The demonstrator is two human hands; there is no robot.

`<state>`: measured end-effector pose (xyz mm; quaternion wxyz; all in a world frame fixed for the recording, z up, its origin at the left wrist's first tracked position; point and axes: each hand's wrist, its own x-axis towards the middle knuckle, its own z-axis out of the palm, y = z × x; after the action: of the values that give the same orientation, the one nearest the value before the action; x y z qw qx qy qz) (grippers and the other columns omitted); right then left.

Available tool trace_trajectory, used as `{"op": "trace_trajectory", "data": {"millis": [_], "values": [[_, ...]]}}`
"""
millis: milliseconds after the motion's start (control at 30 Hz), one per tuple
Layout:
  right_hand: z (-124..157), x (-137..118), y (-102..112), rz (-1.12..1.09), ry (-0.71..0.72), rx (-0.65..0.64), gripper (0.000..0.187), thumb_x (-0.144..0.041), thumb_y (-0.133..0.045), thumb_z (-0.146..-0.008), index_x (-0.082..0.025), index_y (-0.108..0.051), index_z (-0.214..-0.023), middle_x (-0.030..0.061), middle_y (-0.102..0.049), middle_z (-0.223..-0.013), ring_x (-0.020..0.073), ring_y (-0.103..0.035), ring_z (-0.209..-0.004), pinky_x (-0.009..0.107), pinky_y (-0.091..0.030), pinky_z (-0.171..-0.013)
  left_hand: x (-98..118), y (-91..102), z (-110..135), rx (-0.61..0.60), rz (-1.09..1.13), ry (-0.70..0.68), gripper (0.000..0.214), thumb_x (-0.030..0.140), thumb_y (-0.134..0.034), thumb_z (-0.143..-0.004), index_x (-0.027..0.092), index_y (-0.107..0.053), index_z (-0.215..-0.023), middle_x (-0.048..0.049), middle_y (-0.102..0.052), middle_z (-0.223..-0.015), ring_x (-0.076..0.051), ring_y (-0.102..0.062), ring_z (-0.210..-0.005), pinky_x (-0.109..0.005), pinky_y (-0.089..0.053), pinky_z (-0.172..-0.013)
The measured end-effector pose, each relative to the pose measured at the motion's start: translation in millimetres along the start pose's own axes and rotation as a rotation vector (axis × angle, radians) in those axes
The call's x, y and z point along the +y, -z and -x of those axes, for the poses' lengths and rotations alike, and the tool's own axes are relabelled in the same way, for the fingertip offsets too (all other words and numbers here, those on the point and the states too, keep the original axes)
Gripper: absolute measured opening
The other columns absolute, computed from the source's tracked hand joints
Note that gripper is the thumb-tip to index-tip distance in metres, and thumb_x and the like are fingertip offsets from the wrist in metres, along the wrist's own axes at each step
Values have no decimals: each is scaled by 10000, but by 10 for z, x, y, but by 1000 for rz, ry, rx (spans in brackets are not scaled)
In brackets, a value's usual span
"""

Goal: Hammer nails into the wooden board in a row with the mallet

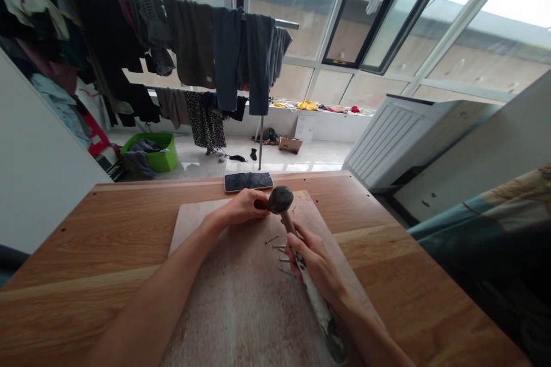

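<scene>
My right hand (312, 252) is wrapped round the handle of a hammer (289, 223). Its dark, rounded head points away from me, and the long pale handle runs back under my forearm. Just left of the hammer head, my left hand (247, 206) rests low over the far part of a pale wooden board (224, 292). Its fingertips are pinched together, but whatever they hold is hidden. Several loose nails (279, 247) lie on the board between my hands, some partly behind my right fingers.
The board lies on a wooden table (124, 229). Beyond it, a phone (248, 182) lies near the table's far edge. Past the table are hanging clothes (189, 40), a green basin (167, 155) and a small cardboard box (290, 144). Patterned fabric (486, 212) hangs at the right.
</scene>
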<state>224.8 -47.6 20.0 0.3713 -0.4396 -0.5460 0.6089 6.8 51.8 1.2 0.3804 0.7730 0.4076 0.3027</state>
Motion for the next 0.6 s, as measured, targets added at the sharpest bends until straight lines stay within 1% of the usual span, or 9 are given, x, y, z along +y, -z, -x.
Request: {"op": "trace_trajectory", "data": {"millis": [67, 167, 267, 333, 367, 400, 467, 533, 600], "values": [[-6, 10, 0, -7, 5, 0, 376, -512, -604, -904, -177, -615, -1073, -72, -499, -637, 69, -432, -399, 181, -354, -345, 0, -5, -2, 2, -5, -3, 102, 225, -685, -764, 159, -744, -815, 6, -689, -747, -144, -589, -702, -238, -428, -670], [-8, 16, 0, -18, 24, 14, 398, -501, -593, -915, -191, -595, -1165, -76, -493, -643, 76, -427, -404, 187, -352, -343, 1, -20, -5, -1, -21, 9, 89, 235, -671, -767, 159, -716, -784, 8, -666, -731, -137, -570, -684, -243, -417, -665], [-12, 21, 4, 10, 10, -13, 348, -492, -588, -926, -187, -608, -1093, -72, -498, -640, 71, -435, -407, 182, -359, -352, 31, -6, 1, -4, -42, 38, 86, 246, -674, -760, 165, -670, -788, 13, -639, -730, -132, -547, -662, -239, -399, -625], [-15, 27, 7, 9, 16, -22, 336, -487, -587, -928, -185, -612, -1073, -72, -497, -638, 68, -437, -409, 178, -364, -354, 90, 43, 17, 20, -108, 80, 169, 301, -719, -745, 174, -631, -813, 9, -632, -756, -136, -540, -665, -239, -392, -603], [-15, 31, 9, 0, 24, -14, 348, -484, -586, -929, -185, -611, -1106, -72, -499, -642, 69, -439, -410, 177, -366, -354, 136, 76, 31, 21, -158, 110, 230, 346, -747, -734, 179, -614, -820, 5, -632, -768, -140, -540, -668, -241, -389, -594], [-14, 34, 10, -12, 34, 1, 374, -482, -585, -930, -185, -604, -1155, -74, -501, -644, 69, -438, -406, 178, -366, -350, 195, 111, 47, -3, -214, 144, 283, 394, -766, -727, 183, -601, -819, 0, -633, -774, -144, -540, -671, -245, -386, -586], [-10, 38, 13, -44, 46, 40, 435, -485, -588, -926, -182, -582, -1238, -81, -501, -640, 66, -428, -391, 178, -367, -343, 349, 163, 85, -120, -315, 201, 317, 453, -764, -735, 189, -597, -791, -6, -638, -762, -149, -542, -661, -251, -375, -563], [-4, 38, 19, -69, 52, 76, 451, -494, -595, -919, -174, -583, -1237, -85, -498, -627, 62, -422, -381, 175, -367, -341, 532, 157, 120, -273, -397, 223, 267, 431, -735, -761, 191, -619, -764, -5, -647, -736, -148, -548, -637, -257, -364, -543], [-1, 34, 26, -76, 60, 100, 423, -494, -605, -910, -167, -603, -1178, -80, -506, -627, 59, -427, -384, 168, -362, -339, 704, 79, 142, -366, -494, 205, 199, 376, -718, -762, 188, -652, -756, -11, -660, -725, -152, -558, -621, -268, -368, -540]]}}
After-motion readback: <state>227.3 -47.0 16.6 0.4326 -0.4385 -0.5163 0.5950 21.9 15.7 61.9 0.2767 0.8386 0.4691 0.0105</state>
